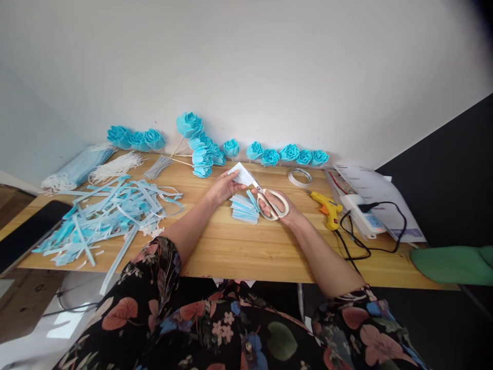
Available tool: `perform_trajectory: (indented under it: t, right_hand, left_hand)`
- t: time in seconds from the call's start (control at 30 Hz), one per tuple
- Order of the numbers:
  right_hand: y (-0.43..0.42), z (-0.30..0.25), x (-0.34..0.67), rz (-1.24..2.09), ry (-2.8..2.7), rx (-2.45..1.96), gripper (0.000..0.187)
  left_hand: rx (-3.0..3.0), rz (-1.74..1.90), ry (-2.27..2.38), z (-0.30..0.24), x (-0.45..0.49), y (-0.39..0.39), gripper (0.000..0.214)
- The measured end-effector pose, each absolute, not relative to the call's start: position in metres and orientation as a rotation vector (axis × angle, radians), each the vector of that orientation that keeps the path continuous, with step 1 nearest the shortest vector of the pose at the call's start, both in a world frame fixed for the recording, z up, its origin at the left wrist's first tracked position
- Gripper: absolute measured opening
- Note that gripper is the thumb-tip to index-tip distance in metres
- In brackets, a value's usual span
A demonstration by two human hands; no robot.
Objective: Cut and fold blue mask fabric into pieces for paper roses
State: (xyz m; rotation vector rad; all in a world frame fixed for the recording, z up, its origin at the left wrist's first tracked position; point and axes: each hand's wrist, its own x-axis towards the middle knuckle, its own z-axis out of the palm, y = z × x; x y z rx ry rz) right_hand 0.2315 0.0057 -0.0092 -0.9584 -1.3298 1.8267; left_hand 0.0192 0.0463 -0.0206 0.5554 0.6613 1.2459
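My left hand [222,187] pinches a folded piece of pale blue-white mask fabric [242,174] above the wooden table [246,246]. My right hand [280,210] has its fingers through the white handles of a pair of scissors [269,201], whose blades meet the fabric's right edge. Between my hands lies a small stack of cut blue fabric pieces [243,209].
A heap of cut blue and white strips [111,210] covers the table's left. Blue fabric roses [287,154] line the wall. A tape roll [300,177], a yellow glue gun [327,207] with its black cable, and a white device [364,216] sit right.
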Motion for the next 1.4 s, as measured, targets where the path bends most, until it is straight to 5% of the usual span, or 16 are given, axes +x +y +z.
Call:
perform_trajectory:
  t: [1.4]
  right_hand:
    - [0.005,-0.013,0.228,1.876,-1.293,-0.895,0.057]
  left_hand:
    - [0.615,1.225,0.672,-0.022,0.019,0.046,0.014]
